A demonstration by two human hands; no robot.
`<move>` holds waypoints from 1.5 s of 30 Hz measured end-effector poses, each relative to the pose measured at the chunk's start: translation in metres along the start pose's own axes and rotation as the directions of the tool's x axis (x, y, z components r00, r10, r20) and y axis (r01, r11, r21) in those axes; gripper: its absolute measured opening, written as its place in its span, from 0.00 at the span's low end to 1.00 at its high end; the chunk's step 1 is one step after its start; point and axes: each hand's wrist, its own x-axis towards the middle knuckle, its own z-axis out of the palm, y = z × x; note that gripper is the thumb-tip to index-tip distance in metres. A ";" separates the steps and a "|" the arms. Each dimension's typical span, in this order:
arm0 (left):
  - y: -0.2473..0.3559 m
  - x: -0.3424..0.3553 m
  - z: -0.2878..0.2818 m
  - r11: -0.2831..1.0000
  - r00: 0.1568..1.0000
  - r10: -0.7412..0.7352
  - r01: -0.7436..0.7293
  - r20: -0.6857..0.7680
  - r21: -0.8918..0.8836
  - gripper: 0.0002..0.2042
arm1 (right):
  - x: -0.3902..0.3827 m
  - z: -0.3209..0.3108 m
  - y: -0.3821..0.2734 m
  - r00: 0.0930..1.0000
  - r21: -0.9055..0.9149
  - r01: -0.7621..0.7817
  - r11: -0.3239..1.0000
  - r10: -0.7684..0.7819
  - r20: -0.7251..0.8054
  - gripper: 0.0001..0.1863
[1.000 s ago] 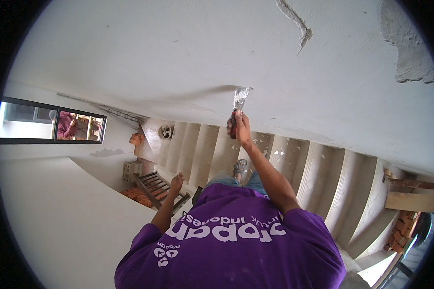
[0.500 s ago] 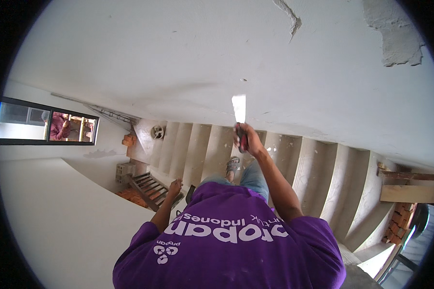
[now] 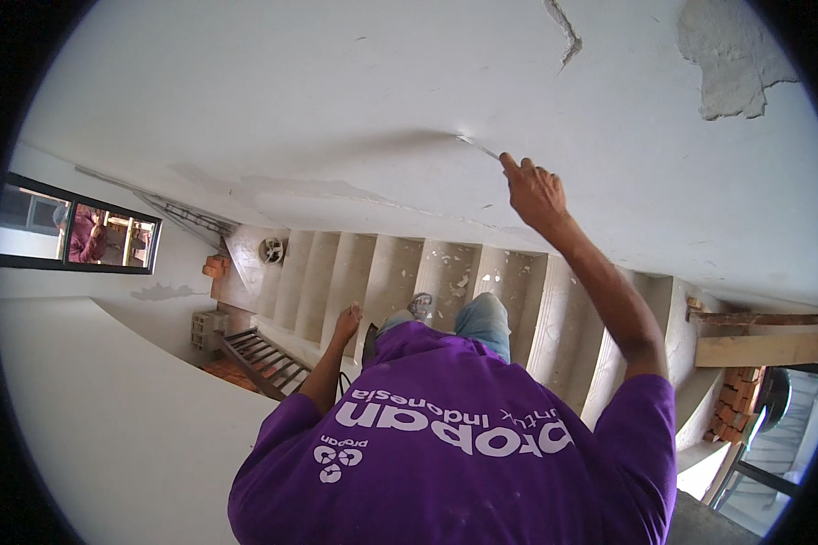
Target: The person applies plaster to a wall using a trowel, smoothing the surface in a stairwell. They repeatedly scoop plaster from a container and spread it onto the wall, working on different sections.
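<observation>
My right hand (image 3: pixel 536 194) is closed round the handle of a putty knife (image 3: pixel 479 146). The thin metal blade tilts edge-on, its tip at the white wall (image 3: pixel 318 82), where a small rough spot shows. Most of the handle is hidden by my fingers. My left hand (image 3: pixel 348 323) hangs low above the stairs with its fingers curled in; whether anything is inside them I cannot make out. Higher on the wall are a crack (image 3: pixel 565 34) and a large grey patch of bare plaster (image 3: pixel 734 64).
I stand on concrete stairs (image 3: pixel 391 272) strewn with pale flakes. To the left are a round basin (image 3: pixel 271 251), a slatted metal frame (image 3: pixel 262 357), a hollow block (image 3: pixel 209 331) and a window (image 3: pixel 86 227) with a person beyond. Wooden boards (image 3: pixel 763 349) and bricks (image 3: pixel 736 402) lie right.
My right hand has moved up and to the right, turning the putty knife from upright to slanted, with its tip now at the wall's rough spot. My left hand has risen slightly.
</observation>
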 end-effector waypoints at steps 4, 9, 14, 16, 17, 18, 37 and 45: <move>-0.050 0.013 0.000 0.969 0.972 0.231 -0.235 -0.049 -0.083 0.27 | 0.015 -0.012 0.017 0.995 -0.051 0.095 0.994 -0.094 0.018 0.14; -0.068 -0.012 -0.022 0.998 0.992 -0.030 0.022 -0.122 -0.064 0.30 | 0.013 0.027 0.049 0.988 0.097 0.151 0.984 -0.147 -0.046 0.15; -0.090 -0.056 -0.048 0.991 0.980 -0.127 0.120 -0.155 -0.052 0.37 | 0.014 0.018 0.040 0.990 0.117 0.124 0.985 -0.130 0.050 0.13; -0.091 -0.069 -0.059 0.990 0.975 -0.141 0.140 -0.170 -0.018 0.38 | 0.012 0.011 0.036 0.988 0.083 0.129 0.988 -0.135 0.069 0.12; -0.089 -0.071 -0.065 0.985 0.968 -0.171 0.164 -0.182 -0.053 0.38 | 0.014 0.010 0.036 0.988 0.066 0.131 0.989 -0.136 0.080 0.11; -0.088 -0.074 -0.066 0.978 0.962 -0.204 0.191 -0.183 -0.088 0.38 | 0.014 0.013 0.037 0.990 0.060 0.133 0.989 -0.135 0.033 0.11; -0.068 -0.102 -0.069 0.941 0.946 -0.304 0.281 -0.110 -0.187 0.37 | 0.008 0.142 0.004 0.963 0.779 -0.060 0.624 0.243 -0.120 0.09; 0.094 -0.039 -0.096 0.990 0.982 -0.005 -0.022 -0.189 -0.136 0.35 | -0.003 0.128 -0.158 0.927 0.725 -0.008 -0.689 0.266 0.263 0.14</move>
